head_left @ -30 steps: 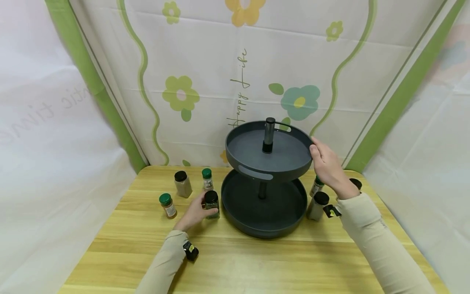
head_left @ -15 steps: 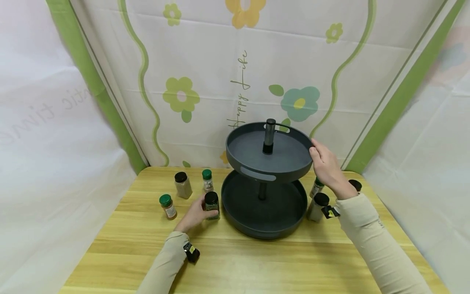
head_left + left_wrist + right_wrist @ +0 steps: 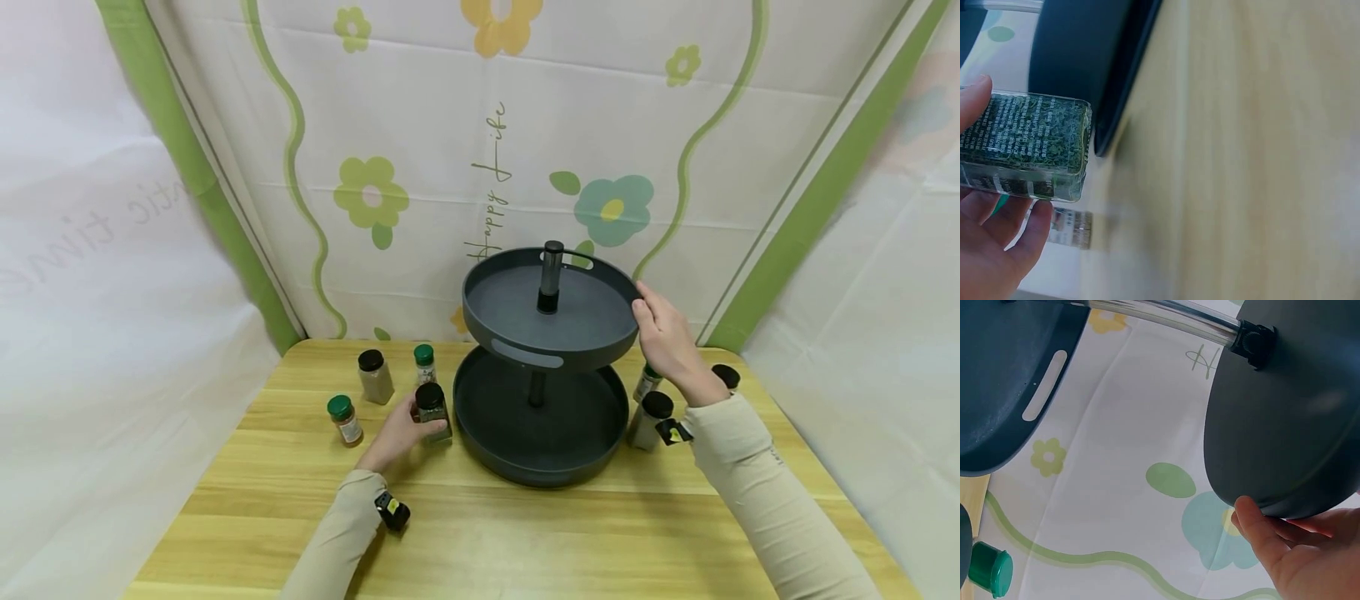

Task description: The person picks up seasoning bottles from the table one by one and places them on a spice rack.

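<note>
My left hand (image 3: 397,433) grips a black-capped spice jar (image 3: 433,417), thumb on one side and fingers on the other. Dried green herb flakes fill the clear jar (image 3: 1029,134), and its printed side shows in the left wrist view. The jar tilts slightly, close beside a dark grey two-tier round tray (image 3: 540,479). At the right edge of the upper tier (image 3: 551,333), my right hand (image 3: 671,342) holds the rim. From below, the right wrist view shows fingers (image 3: 1254,525) at the upper tier's edge. Both tiers carry nothing, and a central post joins them.
Left of the tray stand a green-capped jar (image 3: 346,422), a black-capped jar (image 3: 376,379) and another green-capped jar (image 3: 424,362). Several more jars, including a black-capped one (image 3: 649,421), stand right of it under my right arm. A flowered curtain (image 3: 420,275) hangs behind the table (image 3: 480,542).
The herb jar has lifted a little and now tips slightly in my left hand, its cap shifting left. My right hand stays on the upper tier's rim, and the tray has hardly moved.
</note>
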